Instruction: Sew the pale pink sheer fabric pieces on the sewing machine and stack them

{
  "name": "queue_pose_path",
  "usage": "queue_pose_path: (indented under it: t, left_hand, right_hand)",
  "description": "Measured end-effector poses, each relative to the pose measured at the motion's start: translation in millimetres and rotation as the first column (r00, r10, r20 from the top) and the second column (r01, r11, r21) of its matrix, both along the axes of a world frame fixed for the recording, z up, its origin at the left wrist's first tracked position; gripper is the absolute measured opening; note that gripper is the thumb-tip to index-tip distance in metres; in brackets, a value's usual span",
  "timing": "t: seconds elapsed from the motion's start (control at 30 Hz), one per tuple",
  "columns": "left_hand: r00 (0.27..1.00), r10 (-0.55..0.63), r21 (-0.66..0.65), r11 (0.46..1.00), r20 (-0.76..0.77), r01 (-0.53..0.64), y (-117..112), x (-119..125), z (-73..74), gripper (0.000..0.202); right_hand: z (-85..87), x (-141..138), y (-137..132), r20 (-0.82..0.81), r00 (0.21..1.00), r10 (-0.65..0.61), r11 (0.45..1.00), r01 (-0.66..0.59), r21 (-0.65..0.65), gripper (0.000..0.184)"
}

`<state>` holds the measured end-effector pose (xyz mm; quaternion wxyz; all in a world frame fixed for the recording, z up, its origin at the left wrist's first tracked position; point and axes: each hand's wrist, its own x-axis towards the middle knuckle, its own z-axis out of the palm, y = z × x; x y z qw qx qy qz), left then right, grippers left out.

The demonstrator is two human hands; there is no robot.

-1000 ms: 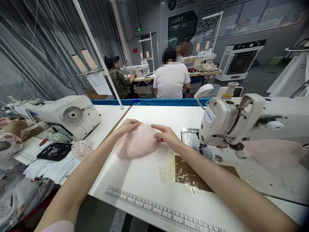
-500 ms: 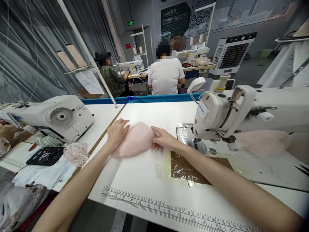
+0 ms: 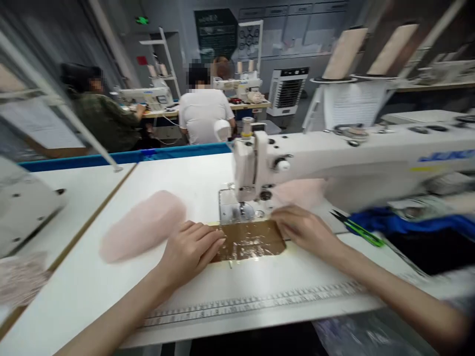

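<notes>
My left hand [image 3: 195, 249] rests with its fingers bent loosely over the left end of a brown patch [image 3: 252, 240] under clear film, and nothing shows in its grasp. To the left, a piece of sheer pink fabric [image 3: 144, 225] lies by itself on the white table. My right hand [image 3: 304, 230] is at the right end of the patch, its fingertips at the lower edge of a second pink fabric piece [image 3: 299, 192] under the sewing machine arm. Blur hides whether those fingers grip it. Between the hands stands the needle head of the sewing machine [image 3: 249, 165].
Green-handled thread snips [image 3: 358, 228] lie right of my right hand, near dark and blue cloth [image 3: 401, 222]. A ruler strip [image 3: 260, 301] runs along the table's front edge. Thread cones [image 3: 345, 53] stand behind the machine. Two people [image 3: 206, 113] sit at machines beyond the blue edging.
Both hands have left the first pink fabric, which stays on the table at left. They have moved right, to the brown patch and second fabric piece. My view has turned right.
</notes>
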<state>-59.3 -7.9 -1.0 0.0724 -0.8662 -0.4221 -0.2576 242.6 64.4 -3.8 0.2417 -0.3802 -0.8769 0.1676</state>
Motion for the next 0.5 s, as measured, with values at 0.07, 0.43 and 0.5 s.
queue_pose_path:
  t: [0.07, 0.43, 0.5]
  left_hand:
    - [0.995, -0.102, -0.045, 0.994, 0.001, 0.102, 5.9, 30.9, -7.6, 0.021]
    - [0.958, -0.270, 0.045, 0.963, 0.100, 0.267, 12.9, 87.3, -28.2, 0.020]
    - [0.962, -0.250, 0.055, 0.968, 0.110, 0.246, 12.5, 85.3, -28.3, 0.021]
  right_hand:
    - [1.5, 29.2, 10.1, 0.095, 0.980, -0.172, 0.979, 0.160, 0.123, 0.034]
    - [9.2, 58.9, 43.5, 0.246, 0.896, -0.371, 0.922, 0.323, 0.213, 0.043]
    - [12.6, 48.9, 50.9, 0.269, 0.905, -0.329, 0.936, 0.275, 0.219, 0.040]
